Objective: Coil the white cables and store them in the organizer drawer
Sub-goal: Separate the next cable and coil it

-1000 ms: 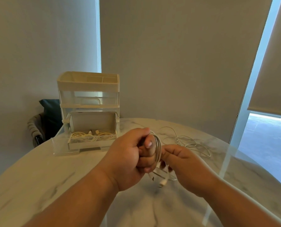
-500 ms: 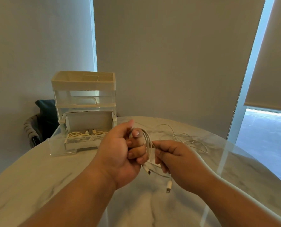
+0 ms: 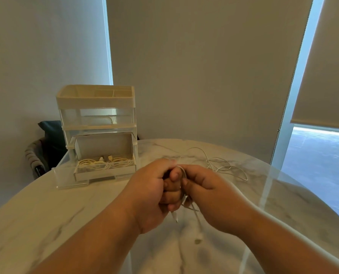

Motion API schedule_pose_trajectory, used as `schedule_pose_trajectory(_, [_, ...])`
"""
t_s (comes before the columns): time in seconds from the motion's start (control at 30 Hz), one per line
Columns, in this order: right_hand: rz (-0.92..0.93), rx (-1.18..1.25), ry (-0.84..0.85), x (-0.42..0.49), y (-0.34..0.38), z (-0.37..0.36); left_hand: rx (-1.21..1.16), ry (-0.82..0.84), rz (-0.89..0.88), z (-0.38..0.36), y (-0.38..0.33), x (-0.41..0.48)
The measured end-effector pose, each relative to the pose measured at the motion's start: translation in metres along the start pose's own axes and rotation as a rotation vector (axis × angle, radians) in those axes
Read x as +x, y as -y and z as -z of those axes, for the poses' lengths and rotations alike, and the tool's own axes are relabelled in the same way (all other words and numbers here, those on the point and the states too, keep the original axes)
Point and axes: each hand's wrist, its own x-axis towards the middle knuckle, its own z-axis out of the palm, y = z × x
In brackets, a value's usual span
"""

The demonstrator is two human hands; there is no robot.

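My left hand (image 3: pixel 154 192) grips a coiled white cable (image 3: pixel 183 173) wrapped round its fingers, above the middle of the marble table (image 3: pixel 46 218). My right hand (image 3: pixel 206 192) pinches the same cable just to the right, knuckles touching the left. A plug end (image 3: pixel 174 217) hangs below my hands. Another loose white cable (image 3: pixel 224 165) lies tangled on the table behind my right hand. The clear organizer (image 3: pixel 97 123) stands at the back left, its bottom drawer (image 3: pixel 105 172) pulled out, with coiled cables (image 3: pixel 103 163) in it.
A dark chair (image 3: pixel 44 147) stands behind the table to the left of the organizer. The round table's edge curves off at the right, with a window and a roller blind (image 3: pixel 326 76) beyond it. A small spot (image 3: pixel 198 241) marks the tabletop near me.
My hands have come closer together and the right hand has wound more cable onto the coil. The dangling plug end now hangs shorter under my hands.
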Motion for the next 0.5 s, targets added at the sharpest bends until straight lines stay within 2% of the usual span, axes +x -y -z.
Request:
schedule_pose_trajectory(0.17, [-0.043, 0.127, 0.003, 0.0034, -0.0063, 0.0035, -0.118, 0.112, 0.046, 0.0037, -0.0053, -0.0016])
schedule_pose_trajectory(0.23, [-0.025, 0.102, -0.018, 0.0037, -0.0082, 0.0053, -0.118, 0.151, 0.035, 0.0024, -0.0054, -0.0020])
schedule_pose_trajectory(0.5, [0.011, 0.127, -0.065, 0.0053, -0.0092, 0.0001, -0.170, 0.160, 0.005, 0.0050, -0.0050, -0.0026])
